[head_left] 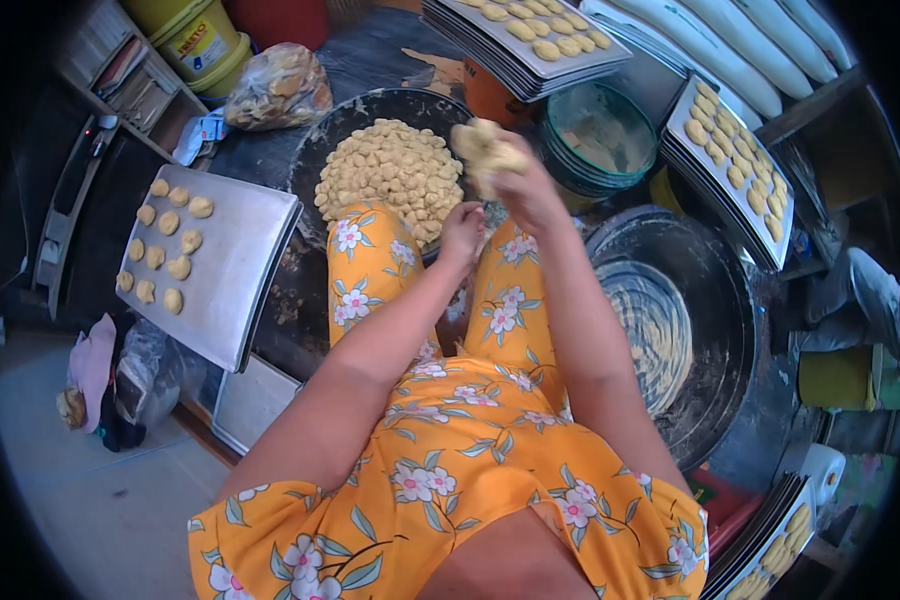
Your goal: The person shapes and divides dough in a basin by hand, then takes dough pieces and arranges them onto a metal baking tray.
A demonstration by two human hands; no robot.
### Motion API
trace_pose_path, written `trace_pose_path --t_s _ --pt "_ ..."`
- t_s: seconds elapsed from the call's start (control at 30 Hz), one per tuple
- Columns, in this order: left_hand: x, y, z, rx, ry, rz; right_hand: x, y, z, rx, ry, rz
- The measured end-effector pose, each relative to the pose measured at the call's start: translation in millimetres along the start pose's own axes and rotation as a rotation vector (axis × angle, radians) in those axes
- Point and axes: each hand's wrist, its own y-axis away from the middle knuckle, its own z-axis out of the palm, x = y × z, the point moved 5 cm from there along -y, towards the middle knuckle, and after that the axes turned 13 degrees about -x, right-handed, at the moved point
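My right hand (528,196) is raised by the right rim of a wide black basin (305,150), its fingers closed round a clump of pale yellow dough (486,152) that is slightly blurred. A heap of small dough pieces (390,175) fills much of the basin in front of my knees. Lower and closer to me, my left hand (462,236) is closed near the basin's right edge; what its fingers hold, if anything, is hidden. To my left lies a metal tray (225,265) with several dough pieces (170,222) in loose rows, all toward its left side.
Stacked trays of dough pieces stand at the back (545,60) and far right (715,180). Right of my legs sits a big black tub (715,330) with dough smears. A green bucket (625,165), a clear bag (278,88) and a yellow bucket (195,45) stand beyond.
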Motion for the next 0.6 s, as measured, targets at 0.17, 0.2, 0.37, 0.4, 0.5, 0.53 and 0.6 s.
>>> trace_pose_path --t_s 0.17,0.2,0.37,0.4,0.5,0.53,0.6 --pt "-1.5 -3.2 -10.0 -0.007 0.050 -0.044 65.7 -81.2 -2.3 0.077 0.497 0.127" --pt "2.0 -5.4 -13.0 0.017 0.055 -0.042 66.1 -83.0 0.3 0.090 0.495 0.125" --pt "17.7 -16.1 -11.9 0.078 -0.021 -0.072 49.2 -49.2 -29.2 0.220 0.242 0.103" --pt "26.8 -15.8 -8.1 0.043 -0.081 -0.039 41.2 -31.2 -38.4 0.183 0.231 0.071" --pt "53.9 -12.6 31.9 -0.127 -0.235 0.021 13.8 57.6 -100.0 0.373 0.243 -0.039" --pt "61.6 -10.2 52.2 -0.179 -0.343 0.080 11.7 98.9 -130.8 0.496 0.278 -0.009" --pt "56.6 -14.8 93.9 -0.320 -0.469 0.207 29.9 201.3 -198.1 0.744 0.324 0.030"
